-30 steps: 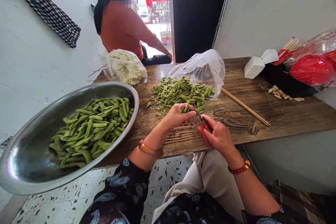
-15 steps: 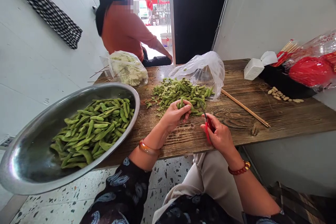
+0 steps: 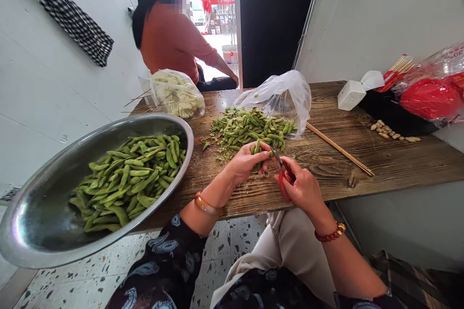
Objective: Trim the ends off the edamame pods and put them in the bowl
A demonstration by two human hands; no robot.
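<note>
Green edamame pods [image 3: 257, 147] poke out from my left hand [image 3: 249, 161], whose fingers are closed round them. My right hand [image 3: 300, 183] grips red-handled scissors [image 3: 283, 184]. Their blades reach to the pod end at my left fingertips; whether they touch it I cannot tell. Just beyond both hands, a heap of edamame pods [image 3: 253, 125] lies on the wooden table [image 3: 326, 169]. To the left, a large metal bowl [image 3: 39, 217] holds many more pods.
Behind the heap lies a clear plastic bag [image 3: 290, 89]. A bag of cauliflower [image 3: 177, 96] is at the back left. Wooden skewers [image 3: 340, 149], peanuts [image 3: 387, 130] and a white box [image 3: 351, 95] are to the right. A person in an orange top [image 3: 170, 38] sits beyond the table.
My left hand has moved slightly right with its pods, closer to the scissors. The blades have swung left to the pod end in my left fingers.
</note>
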